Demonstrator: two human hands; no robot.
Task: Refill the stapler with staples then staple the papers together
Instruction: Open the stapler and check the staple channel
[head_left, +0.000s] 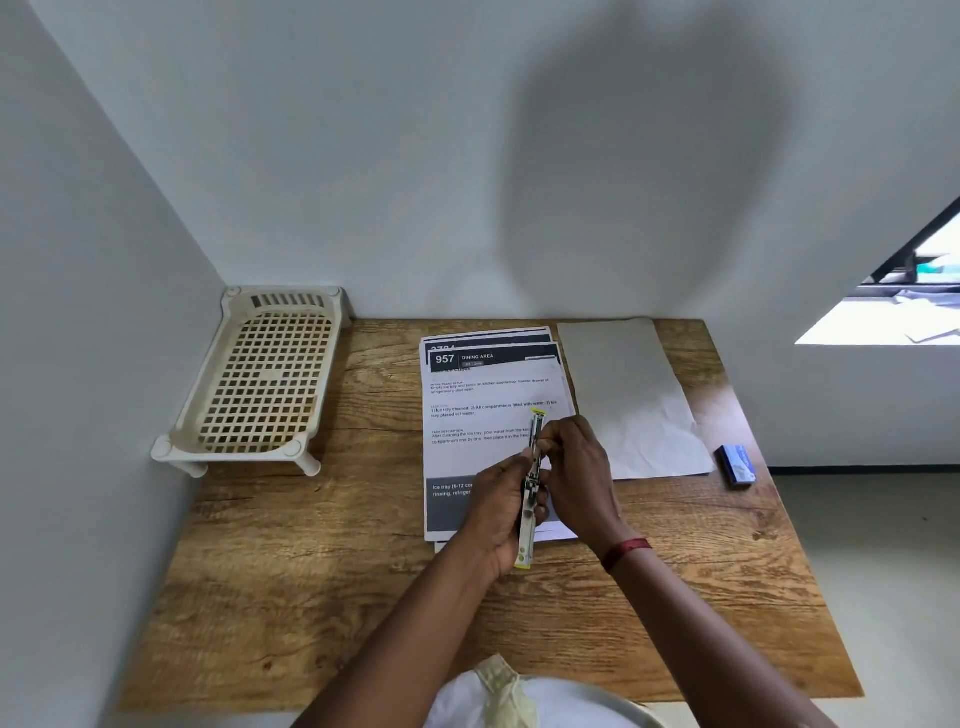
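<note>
Stapler held open above the printed papers, both hands closed on it.

The stapler (531, 488), a slim metal body with yellow-green tips, is swung out in one long line; the left hand (496, 512) grips its near half, the right hand (576, 467) pinches the middle. Papers (483, 415) lie on the wooden tabletop (322, 545); a small blue box (736, 464) sits at right.

Papers (483, 415) lie mid-table (322, 561), a blank sheet (628, 395) just right of them, staple box (736, 464) farther right. Rack (260, 379) sits in the back-left corner. Stapler (532, 488) is between my hands, over the papers.
</note>
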